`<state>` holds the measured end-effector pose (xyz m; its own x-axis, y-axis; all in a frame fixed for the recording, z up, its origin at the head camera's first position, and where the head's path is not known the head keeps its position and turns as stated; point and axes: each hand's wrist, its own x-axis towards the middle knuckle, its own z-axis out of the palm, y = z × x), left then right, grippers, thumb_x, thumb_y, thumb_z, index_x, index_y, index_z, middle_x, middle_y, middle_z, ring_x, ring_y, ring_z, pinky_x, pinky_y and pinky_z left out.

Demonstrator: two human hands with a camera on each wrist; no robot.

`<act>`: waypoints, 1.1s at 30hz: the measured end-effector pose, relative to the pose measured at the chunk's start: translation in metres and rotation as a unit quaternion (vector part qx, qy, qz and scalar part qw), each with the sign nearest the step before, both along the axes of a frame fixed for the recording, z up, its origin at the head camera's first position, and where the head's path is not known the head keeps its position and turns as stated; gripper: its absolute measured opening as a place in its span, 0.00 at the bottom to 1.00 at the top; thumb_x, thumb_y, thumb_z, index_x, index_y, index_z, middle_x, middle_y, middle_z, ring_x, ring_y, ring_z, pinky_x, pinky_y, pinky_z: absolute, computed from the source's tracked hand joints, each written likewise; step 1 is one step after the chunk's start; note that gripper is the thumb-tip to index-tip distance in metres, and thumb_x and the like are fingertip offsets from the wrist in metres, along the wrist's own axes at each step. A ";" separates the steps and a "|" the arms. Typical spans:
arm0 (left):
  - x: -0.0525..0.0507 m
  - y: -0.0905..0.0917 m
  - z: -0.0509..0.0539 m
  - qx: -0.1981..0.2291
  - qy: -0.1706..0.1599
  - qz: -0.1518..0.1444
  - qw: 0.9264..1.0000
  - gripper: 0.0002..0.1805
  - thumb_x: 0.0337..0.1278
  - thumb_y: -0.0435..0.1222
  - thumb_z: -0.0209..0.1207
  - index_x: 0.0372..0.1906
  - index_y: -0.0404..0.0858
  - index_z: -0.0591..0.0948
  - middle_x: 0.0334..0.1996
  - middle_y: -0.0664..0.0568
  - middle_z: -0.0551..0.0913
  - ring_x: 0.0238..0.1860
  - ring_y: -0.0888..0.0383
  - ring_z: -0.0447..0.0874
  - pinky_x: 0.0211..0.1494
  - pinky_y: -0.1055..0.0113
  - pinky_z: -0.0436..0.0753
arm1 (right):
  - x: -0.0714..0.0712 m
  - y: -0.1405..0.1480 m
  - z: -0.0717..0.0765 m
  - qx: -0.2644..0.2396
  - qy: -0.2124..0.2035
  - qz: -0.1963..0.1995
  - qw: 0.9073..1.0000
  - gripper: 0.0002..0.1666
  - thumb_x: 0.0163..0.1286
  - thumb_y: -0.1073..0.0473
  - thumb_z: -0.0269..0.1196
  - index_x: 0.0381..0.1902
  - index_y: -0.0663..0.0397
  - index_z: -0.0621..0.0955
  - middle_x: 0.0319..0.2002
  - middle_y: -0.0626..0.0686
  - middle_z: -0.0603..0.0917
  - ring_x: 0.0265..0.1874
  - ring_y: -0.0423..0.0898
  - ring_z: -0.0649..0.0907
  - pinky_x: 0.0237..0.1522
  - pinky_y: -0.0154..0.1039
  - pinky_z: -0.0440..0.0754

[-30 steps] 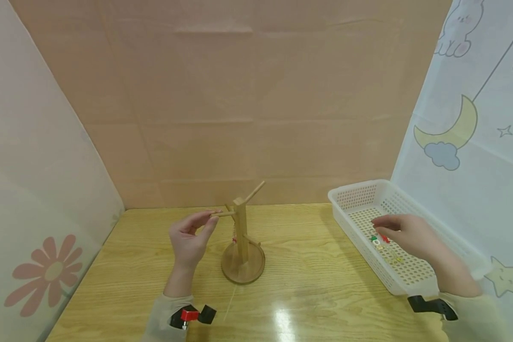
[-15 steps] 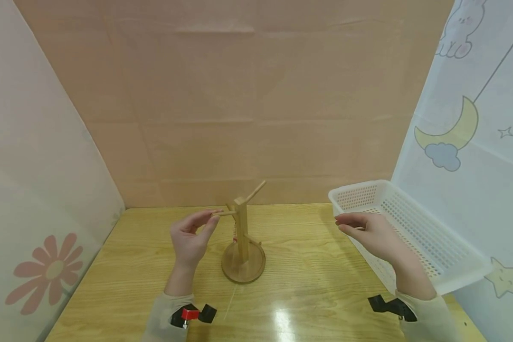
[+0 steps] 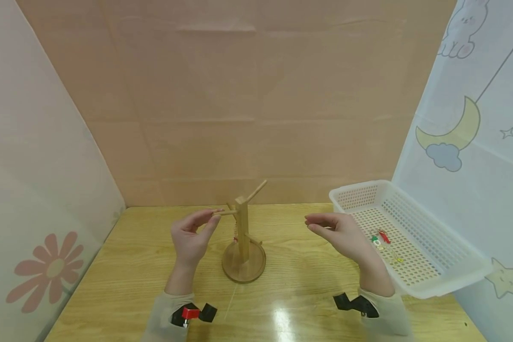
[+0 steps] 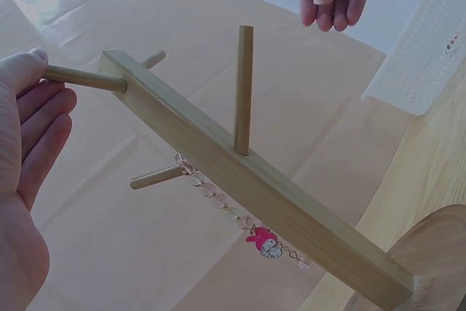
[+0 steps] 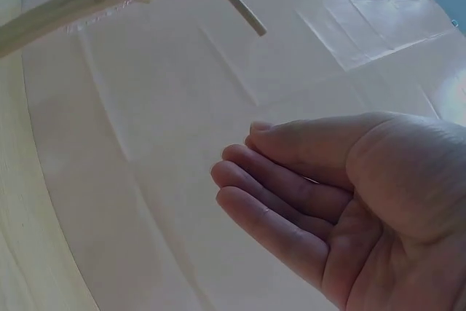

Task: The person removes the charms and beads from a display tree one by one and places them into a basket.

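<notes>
A wooden stand with several pegs (image 3: 242,232) rises from a round base on the table. My left hand (image 3: 191,240) pinches the end of one upper peg (image 4: 87,79) between thumb and fingers. From a peg on the far side hangs a beaded chain (image 4: 218,199), with a pink-hooded character charm (image 4: 267,244) near its lower end. To the right of the stand, my right hand (image 3: 339,235) hovers over the table, apart from the stand. Its thumb lies close to the index finger (image 5: 291,180), and nothing shows between them.
A white perforated basket (image 3: 436,223) stands at the right of the table. Inside lie several small trinkets, among them a red one (image 3: 384,237) and a green one (image 3: 374,238). A tan sheet (image 3: 248,95) hangs behind the table, with printed sheets at both sides.
My right hand has moved left out of the basket toward the stand, uncovering the trinkets there. The left hand keeps its pinch on the peg.
</notes>
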<state>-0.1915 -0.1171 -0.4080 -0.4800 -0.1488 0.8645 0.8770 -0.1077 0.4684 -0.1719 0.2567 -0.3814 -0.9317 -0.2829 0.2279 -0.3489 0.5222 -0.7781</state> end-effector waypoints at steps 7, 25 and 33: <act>0.001 0.001 0.001 -0.003 -0.002 0.007 1.000 0.04 0.60 0.19 0.71 0.38 0.18 0.87 0.39 0.49 0.93 0.39 0.63 0.93 0.43 0.71 0.89 | -0.006 -0.021 0.003 -0.017 -0.019 0.015 1.000 0.19 0.78 0.51 0.70 0.60 0.53 0.88 0.55 0.52 0.91 0.54 0.47 0.89 0.53 0.38 0.86; 0.002 0.003 0.000 -0.001 0.001 0.008 1.000 0.05 0.58 0.16 0.70 0.38 0.17 0.87 0.40 0.49 0.93 0.41 0.63 0.93 0.44 0.71 0.89 | -0.011 -0.071 0.011 -0.049 -0.018 0.071 0.996 0.17 0.77 0.53 0.71 0.59 0.53 0.89 0.54 0.50 0.91 0.52 0.46 0.90 0.54 0.41 0.88; 0.006 0.005 0.002 0.026 -0.086 0.068 0.994 0.06 0.59 0.16 0.69 0.40 0.16 0.87 0.37 0.55 0.93 0.36 0.64 0.93 0.42 0.72 0.88 | -0.013 -0.073 0.007 -0.046 -0.018 0.066 0.997 0.18 0.78 0.52 0.70 0.59 0.53 0.89 0.54 0.50 0.91 0.53 0.47 0.90 0.54 0.43 0.88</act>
<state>-0.1855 -0.1125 -0.4061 -0.5930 -0.2649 0.7604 0.7920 -0.0212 0.6102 -0.1851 0.1841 -0.3749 -0.8960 -0.3828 0.2252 -0.3803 0.3992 -0.8343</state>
